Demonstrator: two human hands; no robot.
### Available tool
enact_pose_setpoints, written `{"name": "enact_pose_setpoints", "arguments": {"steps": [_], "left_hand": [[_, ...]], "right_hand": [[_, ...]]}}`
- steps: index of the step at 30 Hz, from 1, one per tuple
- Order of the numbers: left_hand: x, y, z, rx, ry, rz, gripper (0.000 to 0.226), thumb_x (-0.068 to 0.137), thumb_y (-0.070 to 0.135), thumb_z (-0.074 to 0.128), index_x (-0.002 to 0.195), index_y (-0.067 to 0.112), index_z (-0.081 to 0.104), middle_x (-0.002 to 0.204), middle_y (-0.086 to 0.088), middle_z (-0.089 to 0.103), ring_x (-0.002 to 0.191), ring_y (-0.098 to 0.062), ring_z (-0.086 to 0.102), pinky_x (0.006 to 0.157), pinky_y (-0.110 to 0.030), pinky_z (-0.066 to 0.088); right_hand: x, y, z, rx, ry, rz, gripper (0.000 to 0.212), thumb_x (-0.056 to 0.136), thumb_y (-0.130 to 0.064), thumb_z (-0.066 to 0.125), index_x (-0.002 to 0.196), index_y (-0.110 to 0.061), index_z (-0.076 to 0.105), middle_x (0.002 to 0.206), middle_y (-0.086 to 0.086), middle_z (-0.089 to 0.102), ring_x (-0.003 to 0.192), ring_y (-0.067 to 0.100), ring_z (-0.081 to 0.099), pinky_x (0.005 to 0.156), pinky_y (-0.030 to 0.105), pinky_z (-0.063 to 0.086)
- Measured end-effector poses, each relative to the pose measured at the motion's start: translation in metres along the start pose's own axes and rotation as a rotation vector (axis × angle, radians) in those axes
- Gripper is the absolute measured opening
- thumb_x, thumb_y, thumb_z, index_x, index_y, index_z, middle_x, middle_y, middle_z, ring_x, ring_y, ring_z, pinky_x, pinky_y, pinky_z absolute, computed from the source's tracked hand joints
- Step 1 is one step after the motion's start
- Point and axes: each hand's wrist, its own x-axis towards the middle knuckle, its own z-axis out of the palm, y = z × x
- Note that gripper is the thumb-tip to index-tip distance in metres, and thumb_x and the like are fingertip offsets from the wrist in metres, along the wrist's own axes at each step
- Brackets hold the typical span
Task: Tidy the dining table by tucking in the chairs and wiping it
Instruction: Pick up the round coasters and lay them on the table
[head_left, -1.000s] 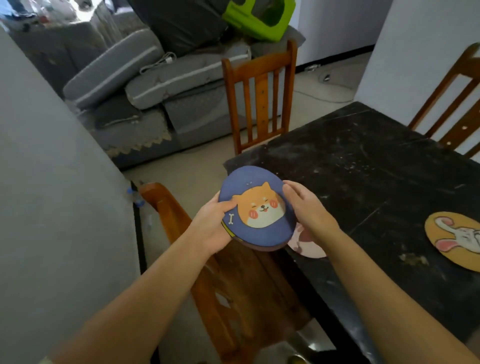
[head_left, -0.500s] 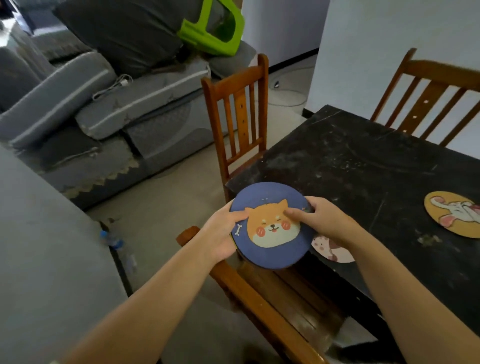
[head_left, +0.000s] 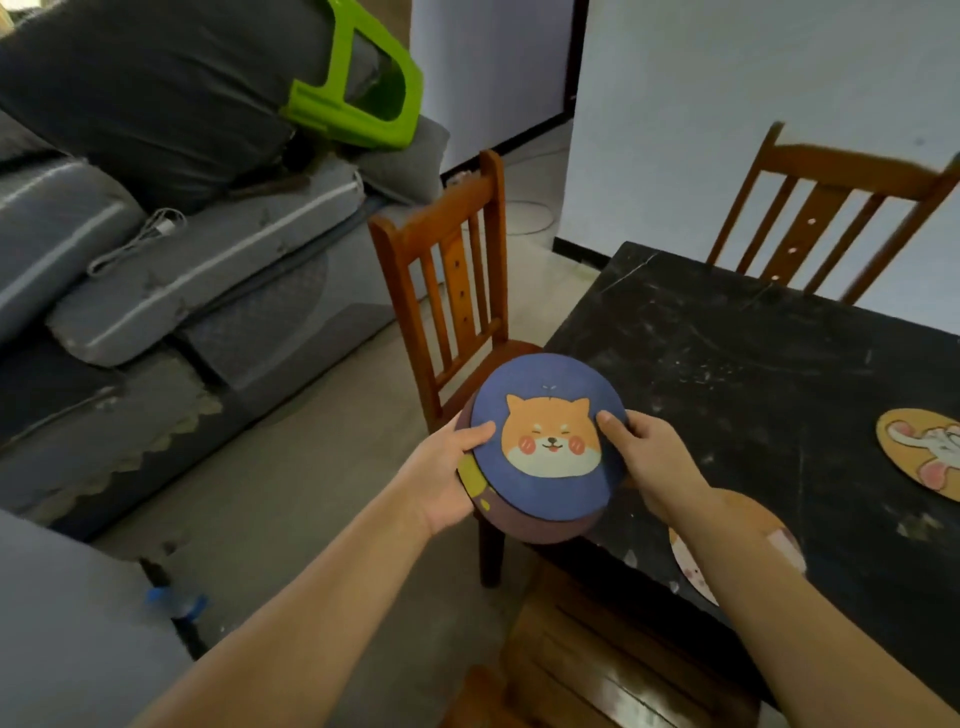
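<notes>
Both hands hold a small stack of round mats just off the near-left corner of the black dining table (head_left: 753, 374). The top mat is blue with a cartoon dog (head_left: 550, 441); brownish and yellow edges of others show beneath it. My left hand (head_left: 447, 467) grips the stack's left rim, my right hand (head_left: 644, 457) its right rim. A pale round mat (head_left: 691, 566) lies on the table partly under my right forearm. An orange mat with a rabbit (head_left: 924, 452) lies at the table's right. One wooden chair (head_left: 447, 291) stands at the table's left end, another (head_left: 831, 213) at the far side.
A third wooden chair's seat (head_left: 613, 654) is right below me at the table's near edge. A grey sofa (head_left: 171, 291) piled with cushions and a green plastic stool (head_left: 358, 88) fills the left. A plastic bottle (head_left: 176, 603) lies on the floor by a grey wall.
The view has swung up and right, so the far chair shows more. The stack stays in both hands and has tilted flatter, now showing lower mats under the blue one.
</notes>
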Motion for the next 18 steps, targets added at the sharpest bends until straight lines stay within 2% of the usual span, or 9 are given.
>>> {"name": "enact_pose_setpoints", "arguments": {"steps": [3,6,9,13,18], "left_hand": [[0.021,0.02,-0.019,0.045,-0.057,-0.048,0.027,0.096,0.006,0.046,0.11,0.025,0.06,0.106,-0.01,0.072,0.094,-0.029,0.069,0.08,-0.043,0.056],[0.037,0.046,-0.046,0.1,-0.13,-0.109,0.028,0.096,0.006,0.046,0.111,0.025,0.06,0.107,-0.011,0.071,0.092,-0.029,0.069,0.078,-0.043,0.057],[0.052,0.078,-0.078,0.181,-0.188,-0.178,0.027,0.095,0.008,0.048,0.114,0.023,0.06,0.112,-0.013,0.069,0.099,-0.031,0.067,0.084,-0.045,0.054],[0.07,0.122,-0.121,0.221,-0.218,-0.239,0.029,0.096,0.009,0.046,0.119,0.022,0.057,0.119,-0.016,0.066,0.109,-0.034,0.062,0.09,-0.047,0.052],[0.094,0.136,-0.13,0.185,-0.229,-0.303,0.027,0.099,0.012,0.04,0.117,0.02,0.059,0.111,-0.015,0.069,0.097,-0.03,0.067,0.082,-0.042,0.056]], "right_hand": [[0.011,-0.011,0.007,0.002,0.019,0.08,0.021,0.092,-0.029,0.057,0.084,-0.012,0.066,0.095,0.013,0.068,0.085,0.022,0.063,0.07,0.037,0.052],[0.021,-0.024,0.025,-0.019,-0.055,0.123,0.016,0.088,-0.034,0.061,0.089,-0.019,0.067,0.093,0.004,0.07,0.086,0.017,0.065,0.069,0.031,0.053],[0.034,-0.031,0.062,0.016,-0.032,0.132,0.011,0.086,-0.034,0.063,0.093,-0.026,0.064,0.092,-0.004,0.07,0.086,0.015,0.065,0.065,0.029,0.053],[0.054,-0.038,0.117,-0.108,0.056,0.091,0.013,0.09,-0.031,0.06,0.086,-0.021,0.067,0.087,0.004,0.071,0.083,0.019,0.066,0.07,0.036,0.055],[0.071,-0.034,0.137,-0.212,0.165,0.135,0.027,0.093,-0.032,0.056,0.078,-0.012,0.064,0.071,0.006,0.063,0.066,0.017,0.06,0.053,0.026,0.045]]}}
